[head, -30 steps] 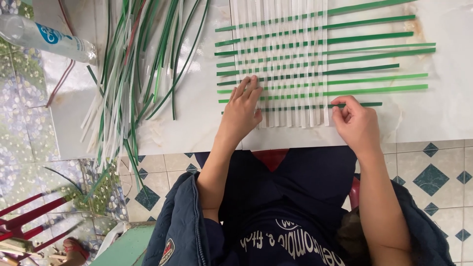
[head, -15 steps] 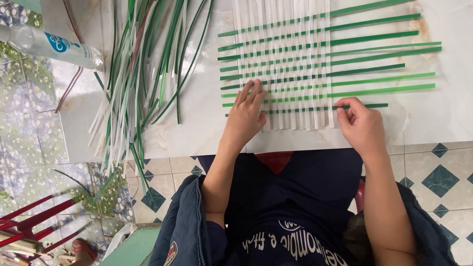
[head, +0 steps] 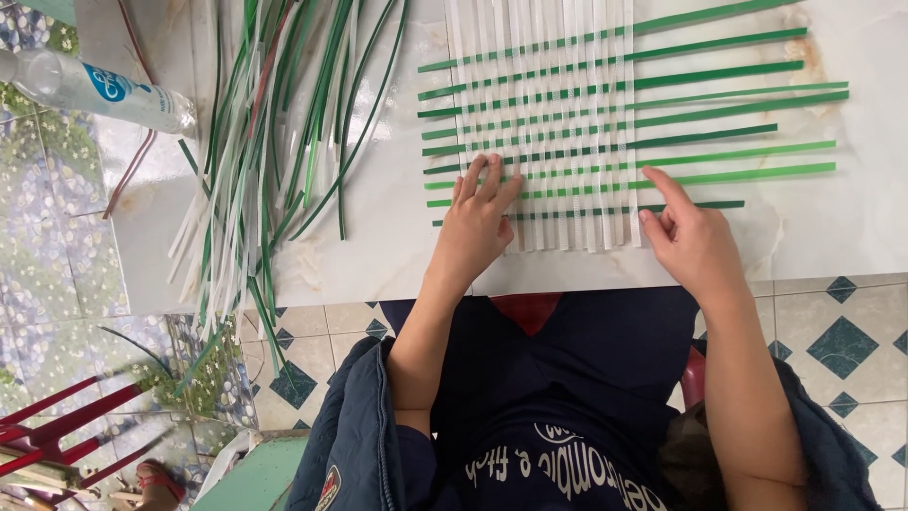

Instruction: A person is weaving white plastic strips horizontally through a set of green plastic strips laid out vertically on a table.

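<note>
A woven mat (head: 558, 123) of white upright strips crossed by green strips lies flat on the white table (head: 851, 237). My left hand (head: 480, 225) rests palm down on the mat's lower left corner, fingers spread over the white strips. My right hand (head: 689, 235) is at the lower right edge of the weave; its index finger points up and touches a green strip (head: 719, 177), while the other fingers curl by the lowest dark green strip (head: 700, 205). Neither hand grips anything.
A loose pile of green and white strips (head: 274, 132) fans across the table's left part and hangs over its near edge. A clear plastic bottle (head: 104, 93) lies at the far left. Red chair legs (head: 57, 435) stand on the tiled floor below.
My right index finger has stretched out and moved up to a higher green strip. My left hand stays pressed on the mat's lower left corner.
</note>
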